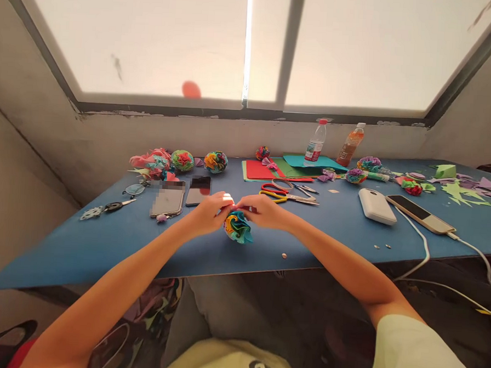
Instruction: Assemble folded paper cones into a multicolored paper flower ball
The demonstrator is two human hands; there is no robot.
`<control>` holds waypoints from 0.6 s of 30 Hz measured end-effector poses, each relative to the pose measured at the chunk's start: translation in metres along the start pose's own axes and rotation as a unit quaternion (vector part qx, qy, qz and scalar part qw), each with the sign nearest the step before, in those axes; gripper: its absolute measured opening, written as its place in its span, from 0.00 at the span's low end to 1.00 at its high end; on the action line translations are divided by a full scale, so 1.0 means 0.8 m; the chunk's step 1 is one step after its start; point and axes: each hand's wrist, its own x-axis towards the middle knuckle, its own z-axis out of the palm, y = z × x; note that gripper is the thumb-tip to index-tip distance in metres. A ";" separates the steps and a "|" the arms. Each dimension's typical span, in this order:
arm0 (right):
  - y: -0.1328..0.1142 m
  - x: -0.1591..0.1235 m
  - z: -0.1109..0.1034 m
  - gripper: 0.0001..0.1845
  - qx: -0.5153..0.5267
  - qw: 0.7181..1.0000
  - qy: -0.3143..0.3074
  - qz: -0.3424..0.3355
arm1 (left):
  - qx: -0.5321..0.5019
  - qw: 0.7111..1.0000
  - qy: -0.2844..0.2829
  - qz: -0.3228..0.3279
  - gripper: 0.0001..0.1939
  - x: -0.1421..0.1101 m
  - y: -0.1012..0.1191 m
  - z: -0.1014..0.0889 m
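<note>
A multicoloured paper flower ball (238, 227), with yellow, teal and blue ruffles, sits at the front middle of the blue table, below my fingers. My left hand (214, 211) pinches at the ball's upper left edge, its fingers closed. From the other side my right hand (263, 211) meets it, fingers bent and closed at the ball's top. A small pinkish bit shows between the fingertips, too small to name. Just beyond my right hand lie scissors with red and yellow handles (280, 193).
Behind my hands lie two phones (198, 191), coloured paper sheets (260, 169) and finished-looking paper balls (216, 162). Two bottles (315, 144) stand by the wall. To the right are a white power bank (376, 206), a cabled phone (420, 214) and paper scraps (461, 192). Small scissors (115, 205) lie left.
</note>
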 end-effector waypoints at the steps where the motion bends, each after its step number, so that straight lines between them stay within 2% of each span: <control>1: 0.000 0.000 -0.001 0.12 0.000 1.000 -0.001 -0.001 | 0.004 1.000 0.005 0.007 0.14 0.000 0.000 0.001; 4: -0.001 -0.003 0.003 0.10 -0.057 0.998 0.009 -0.026 | 0.021 0.999 0.012 0.034 0.13 -0.001 -0.001 0.003; 6: -0.004 -0.004 0.008 0.10 -0.165 0.984 0.036 -0.062 | 0.051 0.998 0.018 0.044 0.13 -0.002 -0.002 0.003; 9: -0.011 -0.006 0.017 0.15 -0.353 0.926 0.068 -0.117 | 0.098 0.994 0.032 0.040 0.14 -0.002 -0.004 0.005; 11: -0.014 -0.006 0.022 0.18 -0.428 0.889 0.077 -0.143 | 0.117 0.992 0.041 0.032 0.14 -0.002 -0.004 0.006; 12: -0.015 -0.006 0.023 0.18 -0.445 0.879 0.083 -0.150 | 0.127 0.990 0.046 0.030 0.14 -0.003 -0.004 0.007; 13: -0.015 -0.006 0.024 0.18 -0.448 0.877 0.091 -0.151 | 0.150 0.987 0.054 0.035 0.14 -0.003 -0.004 0.007; 15: -0.012 -0.005 0.022 0.16 -0.408 0.896 0.106 -0.140 | 0.228 0.968 0.073 0.081 0.11 -0.005 -0.004 0.006; 18: -0.004 -0.003 0.015 0.12 -0.251 0.955 0.088 -0.128 | 0.379 0.890 0.099 0.232 0.10 -0.009 -0.007 -0.001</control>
